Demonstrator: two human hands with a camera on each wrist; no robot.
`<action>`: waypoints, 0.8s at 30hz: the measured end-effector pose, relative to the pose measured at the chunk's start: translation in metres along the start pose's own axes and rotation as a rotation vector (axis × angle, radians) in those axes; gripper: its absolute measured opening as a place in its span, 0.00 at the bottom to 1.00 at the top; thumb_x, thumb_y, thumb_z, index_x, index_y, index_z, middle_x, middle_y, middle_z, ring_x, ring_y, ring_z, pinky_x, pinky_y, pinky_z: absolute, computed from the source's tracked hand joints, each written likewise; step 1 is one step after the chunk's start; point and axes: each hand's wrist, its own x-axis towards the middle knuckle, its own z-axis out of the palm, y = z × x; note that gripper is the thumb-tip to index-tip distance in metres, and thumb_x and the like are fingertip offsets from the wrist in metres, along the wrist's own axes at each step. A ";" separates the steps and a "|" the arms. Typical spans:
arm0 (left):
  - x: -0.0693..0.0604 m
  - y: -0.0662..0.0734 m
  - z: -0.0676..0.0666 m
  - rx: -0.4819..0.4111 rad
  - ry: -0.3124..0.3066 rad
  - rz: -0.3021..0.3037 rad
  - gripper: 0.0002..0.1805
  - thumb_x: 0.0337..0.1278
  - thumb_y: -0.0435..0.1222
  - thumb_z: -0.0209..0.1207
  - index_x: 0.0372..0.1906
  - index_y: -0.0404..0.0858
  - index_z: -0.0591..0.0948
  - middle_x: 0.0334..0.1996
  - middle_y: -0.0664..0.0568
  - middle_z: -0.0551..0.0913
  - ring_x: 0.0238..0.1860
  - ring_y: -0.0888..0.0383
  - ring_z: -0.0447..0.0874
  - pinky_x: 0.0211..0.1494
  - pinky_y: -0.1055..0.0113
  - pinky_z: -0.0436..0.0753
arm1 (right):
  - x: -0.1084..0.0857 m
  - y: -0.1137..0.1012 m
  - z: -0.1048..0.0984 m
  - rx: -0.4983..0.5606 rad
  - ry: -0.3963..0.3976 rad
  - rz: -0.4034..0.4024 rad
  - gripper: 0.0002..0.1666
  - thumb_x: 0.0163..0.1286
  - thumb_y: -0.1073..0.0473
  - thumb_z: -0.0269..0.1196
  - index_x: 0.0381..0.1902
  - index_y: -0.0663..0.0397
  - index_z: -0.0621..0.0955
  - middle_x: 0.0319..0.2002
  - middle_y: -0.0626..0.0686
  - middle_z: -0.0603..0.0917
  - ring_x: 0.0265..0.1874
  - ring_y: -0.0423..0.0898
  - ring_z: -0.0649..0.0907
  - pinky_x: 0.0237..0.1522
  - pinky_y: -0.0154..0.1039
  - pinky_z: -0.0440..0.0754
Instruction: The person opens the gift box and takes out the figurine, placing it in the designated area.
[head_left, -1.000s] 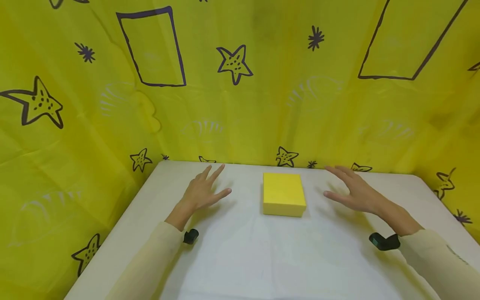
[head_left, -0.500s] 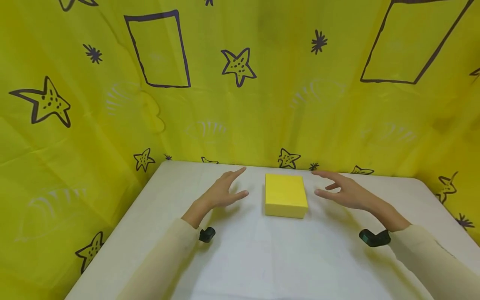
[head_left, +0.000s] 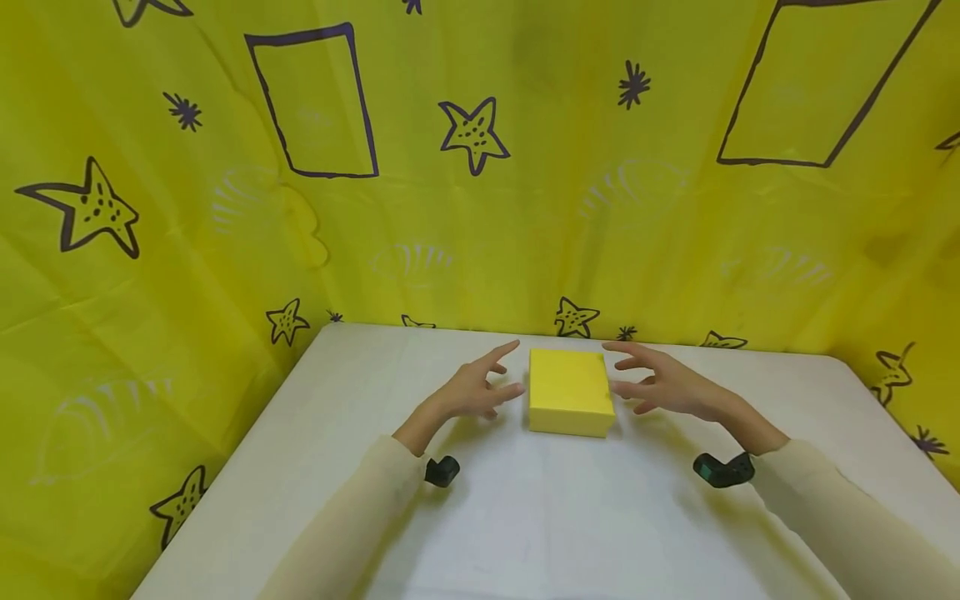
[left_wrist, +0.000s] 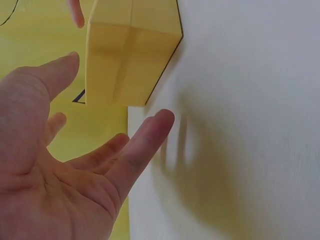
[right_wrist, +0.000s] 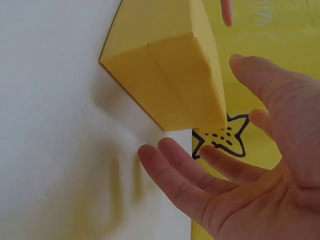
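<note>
Head view: one yellow box [head_left: 570, 382], resting on the far part of the white table [head_left: 540, 517], between left hand [head_left: 474, 392] and right hand [head_left: 675, 386], each just beside it, fingers loosely spread, holding nothing. Progress, by judgement: reach nearly complete, hold not yet taken. Markings: no brand, label or legible writing; yellow backdrop [head_left: 517, 225] bears dark star outlines.

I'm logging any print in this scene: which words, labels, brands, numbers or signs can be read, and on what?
None can be read.
The yellow box shows no print on its visible sides; the yellow backdrop bears drawings such as stars, no readable lettering.
</note>
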 end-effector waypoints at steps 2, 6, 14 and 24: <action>0.001 0.000 0.003 -0.047 -0.009 -0.001 0.43 0.71 0.49 0.63 0.82 0.60 0.54 0.69 0.36 0.71 0.38 0.52 0.89 0.40 0.62 0.89 | 0.002 0.000 0.003 0.037 -0.009 0.008 0.48 0.75 0.56 0.66 0.83 0.51 0.52 0.73 0.78 0.58 0.56 0.67 0.83 0.46 0.54 0.89; 0.004 0.001 0.008 -0.173 -0.030 0.003 0.42 0.71 0.44 0.64 0.82 0.53 0.56 0.65 0.34 0.74 0.42 0.48 0.89 0.39 0.59 0.90 | 0.007 0.003 0.007 0.096 -0.010 0.037 0.50 0.75 0.56 0.66 0.83 0.52 0.50 0.71 0.78 0.62 0.48 0.62 0.87 0.45 0.54 0.89; 0.008 0.008 0.014 -0.342 -0.057 -0.059 0.42 0.69 0.38 0.66 0.82 0.51 0.59 0.59 0.37 0.77 0.40 0.46 0.90 0.42 0.56 0.90 | 0.010 0.005 0.013 0.134 -0.016 0.095 0.53 0.75 0.54 0.66 0.83 0.56 0.47 0.67 0.77 0.68 0.44 0.58 0.86 0.46 0.52 0.89; 0.013 0.014 0.015 -0.397 -0.058 -0.087 0.43 0.67 0.32 0.67 0.81 0.48 0.60 0.54 0.40 0.78 0.36 0.45 0.90 0.44 0.56 0.90 | 0.013 0.005 0.015 0.156 -0.002 0.124 0.54 0.74 0.57 0.67 0.83 0.56 0.46 0.59 0.72 0.76 0.40 0.58 0.86 0.45 0.54 0.89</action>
